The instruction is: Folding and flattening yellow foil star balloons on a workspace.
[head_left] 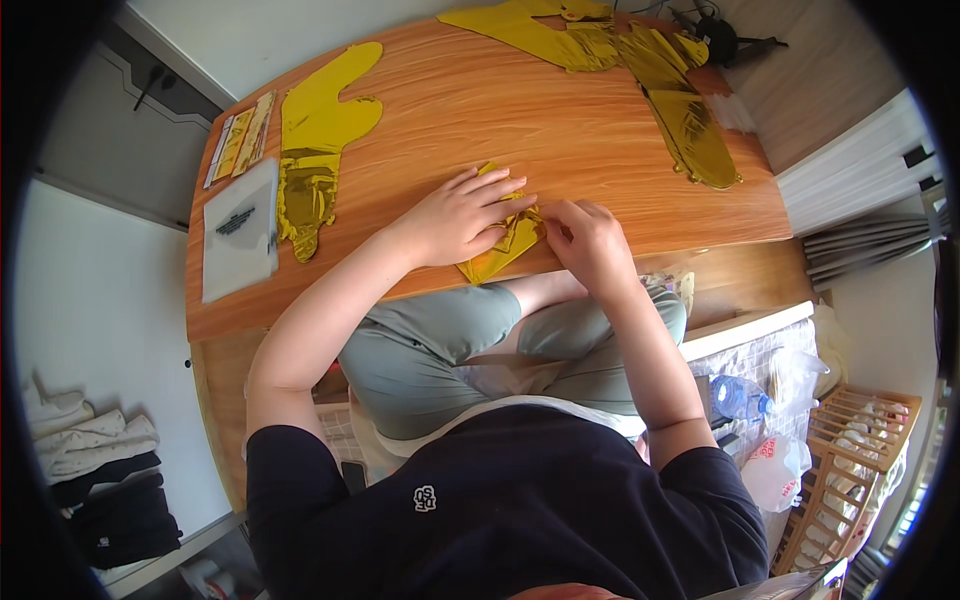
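A folded gold foil balloon (494,262) lies near the front edge of the wooden table, right in front of me. My left hand (466,214) rests flat on it, fingers stretched out and a little apart, covering much of its left side. At its right edge, the fingers of my right hand (590,236) are pinched together on the foil. A second flat gold foil balloon (312,135), with a rounded, curved outline, is spread out to the left. Further gold foil pieces (540,35) lie along the back, and a long one (692,118) stretches down the right side.
A clear plastic sleeve (238,255) and printed cards (240,138) lie at the left edge of the wooden table (480,115). A black device (712,38) with cables sits at the back right. Beside me on the right are a blue plastic bottle (738,398) and a wooden rack (850,460).
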`<action>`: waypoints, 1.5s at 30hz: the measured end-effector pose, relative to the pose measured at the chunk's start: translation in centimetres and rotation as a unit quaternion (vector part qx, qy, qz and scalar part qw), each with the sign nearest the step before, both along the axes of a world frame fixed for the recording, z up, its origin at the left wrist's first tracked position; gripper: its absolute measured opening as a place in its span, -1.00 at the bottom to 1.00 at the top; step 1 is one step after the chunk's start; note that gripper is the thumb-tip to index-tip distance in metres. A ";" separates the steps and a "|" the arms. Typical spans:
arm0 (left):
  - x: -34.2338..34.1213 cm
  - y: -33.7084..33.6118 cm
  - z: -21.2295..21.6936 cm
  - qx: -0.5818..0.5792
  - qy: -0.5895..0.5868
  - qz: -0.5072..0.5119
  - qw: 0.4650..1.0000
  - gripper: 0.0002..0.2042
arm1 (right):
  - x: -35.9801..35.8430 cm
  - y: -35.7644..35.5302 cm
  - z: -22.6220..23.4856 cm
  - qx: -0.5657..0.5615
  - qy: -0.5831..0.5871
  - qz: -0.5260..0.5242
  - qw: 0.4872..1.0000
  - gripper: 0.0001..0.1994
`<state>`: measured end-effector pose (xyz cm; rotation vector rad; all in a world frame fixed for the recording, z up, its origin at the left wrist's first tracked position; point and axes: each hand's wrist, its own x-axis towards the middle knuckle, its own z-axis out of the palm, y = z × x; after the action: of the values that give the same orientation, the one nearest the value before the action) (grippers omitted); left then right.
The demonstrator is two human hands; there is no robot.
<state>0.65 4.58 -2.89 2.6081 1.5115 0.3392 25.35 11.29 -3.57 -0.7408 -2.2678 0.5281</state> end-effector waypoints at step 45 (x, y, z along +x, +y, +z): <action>1.1 -1.7 -0.7 0.013 -0.017 0.039 0.999 -0.55 | 2.2 -1.3 0.1 0.104 -0.035 -0.003 0.994 -0.74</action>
<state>1.79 2.93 -3.55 2.5544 1.6108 0.4111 27.60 10.00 -3.49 -0.6684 -2.3410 0.2606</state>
